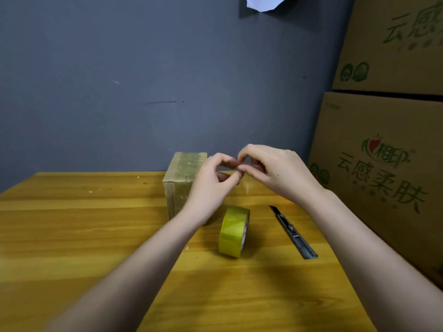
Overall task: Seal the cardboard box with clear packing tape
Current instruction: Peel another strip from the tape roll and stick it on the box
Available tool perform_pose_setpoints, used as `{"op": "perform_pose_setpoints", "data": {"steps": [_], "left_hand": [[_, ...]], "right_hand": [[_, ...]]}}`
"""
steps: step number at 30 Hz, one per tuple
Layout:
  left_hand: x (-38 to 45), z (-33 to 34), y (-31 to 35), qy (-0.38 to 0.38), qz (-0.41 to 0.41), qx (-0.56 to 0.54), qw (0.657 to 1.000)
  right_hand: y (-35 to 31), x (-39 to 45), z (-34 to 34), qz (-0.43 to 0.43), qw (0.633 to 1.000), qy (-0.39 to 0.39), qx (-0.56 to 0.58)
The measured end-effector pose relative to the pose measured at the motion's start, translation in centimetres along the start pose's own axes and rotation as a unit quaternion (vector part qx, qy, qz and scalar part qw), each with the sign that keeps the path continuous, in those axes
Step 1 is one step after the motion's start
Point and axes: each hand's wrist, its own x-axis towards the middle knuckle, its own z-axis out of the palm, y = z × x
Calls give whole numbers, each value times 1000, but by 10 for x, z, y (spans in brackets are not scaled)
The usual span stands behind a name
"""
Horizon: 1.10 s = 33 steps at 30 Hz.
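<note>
Here both hands are hovering above the desk (72, 236), fingertips meeting. The left hand (211, 178) and the right hand (275, 171) are each pinching thumb against forefinger around something thin and see-through; a faint glossy strip (247, 188) seems to be hanging below the pinch, probably a cut piece of clear tape, though it is too transparent to be sure. The other fingers are curling loosely.

The cardboard box (183, 178) is standing just beyond and to the left of the left hand, partly hidden behind that wrist. Its top and front are looking shiny, as if already taped. Its long axis is running away from the person, toward the wall. The left hand is the nearer one, almost over the box's right edge, so any strip would need carrying leftward and slightly away.

The tape roll (233, 232) is standing on edge below the hands, nearer the person, and the utility knife (291, 232) is lying under the right forearm, neither being touched.
</note>
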Motion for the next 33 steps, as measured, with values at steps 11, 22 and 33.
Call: {"op": "perform_pose_setpoints", "data": {"steps": [11, 22, 33], "left_hand": [[5, -1, 3, -13, 9, -28, 999], [8, -6, 10, -4, 19, 30, 999], [9, -5, 17, -12, -71, -21, 997]], "right_hand": [[1, -23, 14, 126, 989, 80, 6], [-10, -31, 27, 293, 827, 108, 467], [-12, -31, 26, 303, 786, 144, 520]]}}
